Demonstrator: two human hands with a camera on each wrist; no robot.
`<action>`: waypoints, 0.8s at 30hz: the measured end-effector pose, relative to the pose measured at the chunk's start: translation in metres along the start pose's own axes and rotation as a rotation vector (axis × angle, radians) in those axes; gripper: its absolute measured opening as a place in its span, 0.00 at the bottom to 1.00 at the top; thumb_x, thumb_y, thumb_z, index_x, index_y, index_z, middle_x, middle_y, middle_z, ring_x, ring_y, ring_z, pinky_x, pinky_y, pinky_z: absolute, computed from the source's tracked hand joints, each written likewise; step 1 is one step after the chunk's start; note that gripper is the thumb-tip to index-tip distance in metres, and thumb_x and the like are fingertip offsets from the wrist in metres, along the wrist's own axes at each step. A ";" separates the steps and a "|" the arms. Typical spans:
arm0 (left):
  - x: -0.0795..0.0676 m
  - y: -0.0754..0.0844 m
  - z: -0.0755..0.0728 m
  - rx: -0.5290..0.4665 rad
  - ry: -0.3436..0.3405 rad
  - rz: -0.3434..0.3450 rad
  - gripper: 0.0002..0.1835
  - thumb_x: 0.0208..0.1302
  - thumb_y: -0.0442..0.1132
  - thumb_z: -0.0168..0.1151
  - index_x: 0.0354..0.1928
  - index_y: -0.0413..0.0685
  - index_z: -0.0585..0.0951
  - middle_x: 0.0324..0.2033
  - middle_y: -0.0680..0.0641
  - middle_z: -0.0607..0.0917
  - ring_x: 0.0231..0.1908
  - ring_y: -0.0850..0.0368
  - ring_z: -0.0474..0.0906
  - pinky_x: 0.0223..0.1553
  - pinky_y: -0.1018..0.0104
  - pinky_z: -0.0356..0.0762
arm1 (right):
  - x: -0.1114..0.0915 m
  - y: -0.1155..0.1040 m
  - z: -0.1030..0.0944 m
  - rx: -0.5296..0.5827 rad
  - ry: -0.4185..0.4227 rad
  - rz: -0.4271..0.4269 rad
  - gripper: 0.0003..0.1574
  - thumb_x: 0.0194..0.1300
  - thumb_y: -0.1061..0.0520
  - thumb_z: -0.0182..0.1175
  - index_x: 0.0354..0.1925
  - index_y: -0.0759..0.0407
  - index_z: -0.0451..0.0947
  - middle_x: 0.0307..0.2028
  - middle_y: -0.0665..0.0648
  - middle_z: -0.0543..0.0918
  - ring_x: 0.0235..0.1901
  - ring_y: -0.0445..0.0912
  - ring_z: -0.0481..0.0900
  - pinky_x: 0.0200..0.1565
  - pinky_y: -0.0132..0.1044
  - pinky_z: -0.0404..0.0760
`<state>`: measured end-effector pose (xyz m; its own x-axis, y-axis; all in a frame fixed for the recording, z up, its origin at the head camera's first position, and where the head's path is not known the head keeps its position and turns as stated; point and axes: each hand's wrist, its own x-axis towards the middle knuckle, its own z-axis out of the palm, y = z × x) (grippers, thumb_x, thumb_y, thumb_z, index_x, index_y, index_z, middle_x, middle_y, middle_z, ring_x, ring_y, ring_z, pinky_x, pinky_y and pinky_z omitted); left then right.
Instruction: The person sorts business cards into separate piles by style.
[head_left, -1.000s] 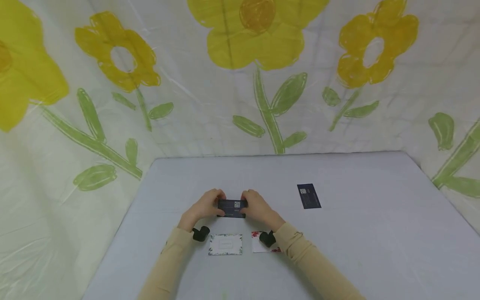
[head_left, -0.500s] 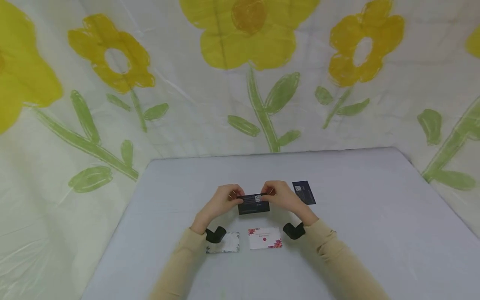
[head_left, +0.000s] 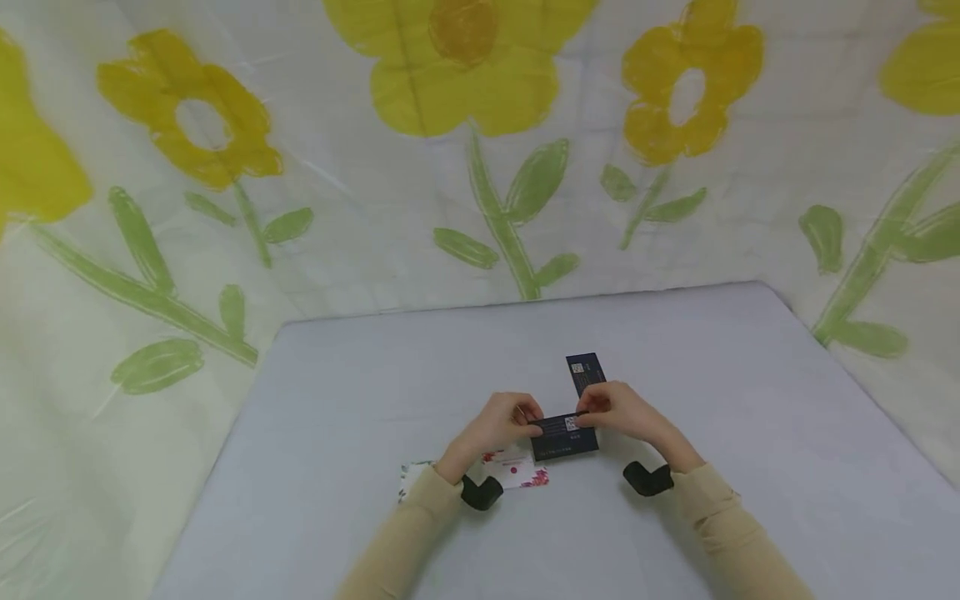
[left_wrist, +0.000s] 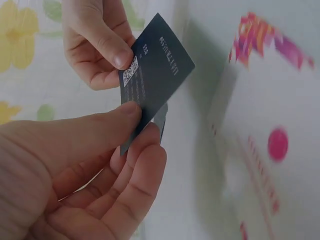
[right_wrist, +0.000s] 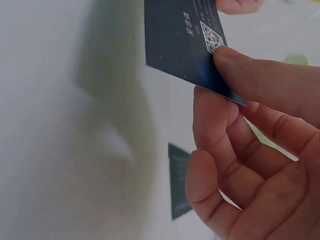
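Note:
Both hands hold one dark navy business card [head_left: 558, 446] by its far edge, tilted above the table. My left hand [head_left: 497, 425] pinches its left end between thumb and fingers. At the right end, my right hand [head_left: 632, 414] pinches it, thumb beside the printed QR code [right_wrist: 211, 37]. White lettering shows on the card's face in the left wrist view. A second dark card [head_left: 581, 367] lies flat just beyond my right hand, which hides its near end. A white card with red flower corners [head_left: 519, 472] lies near my left wrist, partly covered.
Another white card with a leafy border [head_left: 408, 479] lies at the left, mostly hidden by my left sleeve. The pale table [head_left: 360, 375] ends at a hanging cloth [head_left: 375, 208] printed with yellow flowers. A dark camera sits on each wrist.
Both hands have carried the dark card to the right, close to the second dark card. The view has turned somewhat right. My left arm now covers part of the white cards.

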<state>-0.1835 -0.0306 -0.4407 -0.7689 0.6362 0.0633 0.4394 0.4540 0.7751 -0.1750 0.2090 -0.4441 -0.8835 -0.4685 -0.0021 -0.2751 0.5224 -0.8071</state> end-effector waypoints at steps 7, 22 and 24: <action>0.007 0.009 0.025 -0.034 -0.043 -0.025 0.07 0.51 0.29 0.68 0.32 0.37 0.80 0.24 0.50 0.79 0.24 0.68 0.70 0.28 0.76 0.70 | -0.023 0.015 -0.004 -0.024 0.003 0.011 0.09 0.54 0.57 0.67 0.29 0.59 0.77 0.25 0.49 0.76 0.25 0.40 0.70 0.29 0.31 0.71; 0.008 0.013 0.050 0.159 -0.052 -0.063 0.04 0.57 0.33 0.65 0.32 0.45 0.78 0.24 0.56 0.73 0.25 0.67 0.67 0.28 0.77 0.67 | -0.031 0.024 0.005 -0.144 0.075 0.005 0.10 0.51 0.63 0.68 0.25 0.57 0.74 0.20 0.46 0.72 0.21 0.38 0.67 0.25 0.30 0.68; 0.008 0.015 0.050 0.213 -0.053 -0.048 0.05 0.57 0.34 0.65 0.33 0.44 0.78 0.25 0.56 0.74 0.27 0.67 0.67 0.30 0.76 0.67 | -0.032 0.024 0.006 -0.174 0.082 0.009 0.10 0.51 0.64 0.68 0.24 0.57 0.74 0.21 0.46 0.72 0.22 0.38 0.67 0.25 0.31 0.69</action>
<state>-0.1599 0.0127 -0.4599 -0.7681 0.6403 -0.0078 0.4955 0.6020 0.6261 -0.1514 0.2320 -0.4673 -0.9123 -0.4071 0.0451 -0.3220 0.6448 -0.6933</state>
